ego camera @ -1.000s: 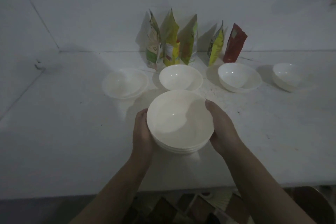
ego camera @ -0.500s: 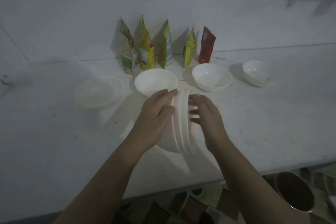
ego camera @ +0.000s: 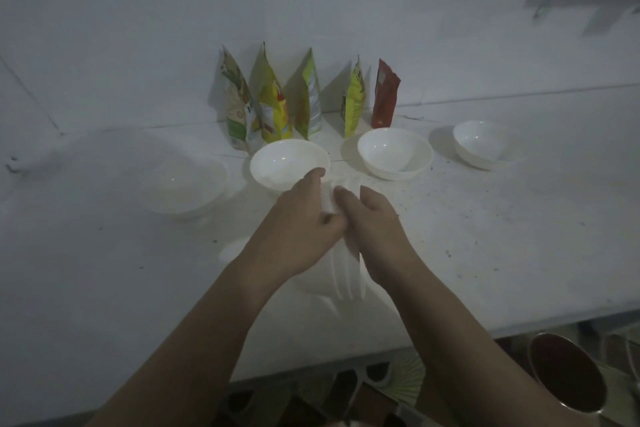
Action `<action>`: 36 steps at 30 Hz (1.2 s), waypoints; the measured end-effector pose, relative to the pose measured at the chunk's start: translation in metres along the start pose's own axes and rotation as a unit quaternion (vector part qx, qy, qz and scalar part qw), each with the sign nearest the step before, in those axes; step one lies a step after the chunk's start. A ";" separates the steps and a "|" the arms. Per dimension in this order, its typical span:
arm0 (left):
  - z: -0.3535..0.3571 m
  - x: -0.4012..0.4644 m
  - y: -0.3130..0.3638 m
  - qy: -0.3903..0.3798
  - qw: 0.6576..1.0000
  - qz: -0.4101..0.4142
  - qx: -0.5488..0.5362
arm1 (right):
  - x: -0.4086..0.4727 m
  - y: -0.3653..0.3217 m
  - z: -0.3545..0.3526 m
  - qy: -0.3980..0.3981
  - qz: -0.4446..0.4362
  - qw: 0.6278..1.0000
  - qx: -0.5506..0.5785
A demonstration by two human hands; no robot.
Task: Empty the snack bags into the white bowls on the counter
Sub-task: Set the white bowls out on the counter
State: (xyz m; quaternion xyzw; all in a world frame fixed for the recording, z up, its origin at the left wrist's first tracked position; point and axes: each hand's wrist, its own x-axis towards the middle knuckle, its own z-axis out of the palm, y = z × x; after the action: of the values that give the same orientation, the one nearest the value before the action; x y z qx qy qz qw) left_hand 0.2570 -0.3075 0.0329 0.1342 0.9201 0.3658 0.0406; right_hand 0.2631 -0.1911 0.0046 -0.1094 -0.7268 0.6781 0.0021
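A stack of white bowls (ego camera: 346,274) stands on edge on the counter between my hands. My left hand (ego camera: 298,229) grips the stack from the left, fingers curled over its rim. My right hand (ego camera: 377,229) grips it from the right. Several white bowls sit upright behind: a blurred one (ego camera: 183,187) at left, one (ego camera: 287,163) just beyond my fingers, one (ego camera: 394,152) right of centre and one (ego camera: 485,144) far right. Several snack bags stand against the wall, among them a green and white one (ego camera: 235,104), a yellow one (ego camera: 273,104) and a red one (ego camera: 384,94).
The white counter (ego camera: 519,236) ends at a front edge near my forearms. Below that edge at the lower right stands a dark round metal pot (ego camera: 568,371). The wall rises directly behind the bags.
The stack lay flat between my hands a second ago; it has been tipped onto its edge. Both hands have closed in over the upper rim. The view has shifted left.
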 end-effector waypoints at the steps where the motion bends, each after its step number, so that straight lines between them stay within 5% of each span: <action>1: -0.001 -0.002 -0.001 0.010 1.000 0.002 0.007 | -0.001 0.000 0.003 0.001 -0.005 1.000 0.000; 17: -0.030 0.004 -0.016 -0.059 0.994 -0.094 -0.001 | -0.014 0.001 0.021 -0.002 -0.071 0.996 -0.061; 25: -0.029 0.009 -0.009 -0.082 0.992 -0.079 0.056 | -0.018 0.003 0.018 0.016 -0.082 0.995 -0.052; 36: -0.038 0.012 -0.023 -0.143 0.985 -0.095 0.004 | -0.026 0.010 0.026 0.037 -0.125 0.987 -0.090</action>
State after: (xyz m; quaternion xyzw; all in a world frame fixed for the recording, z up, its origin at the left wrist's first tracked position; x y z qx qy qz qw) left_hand 0.2338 -0.3451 0.0454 0.0972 0.9148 0.3334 0.2063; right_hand 0.2860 -0.2202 -0.0040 -0.0423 -0.7921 0.6000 0.1039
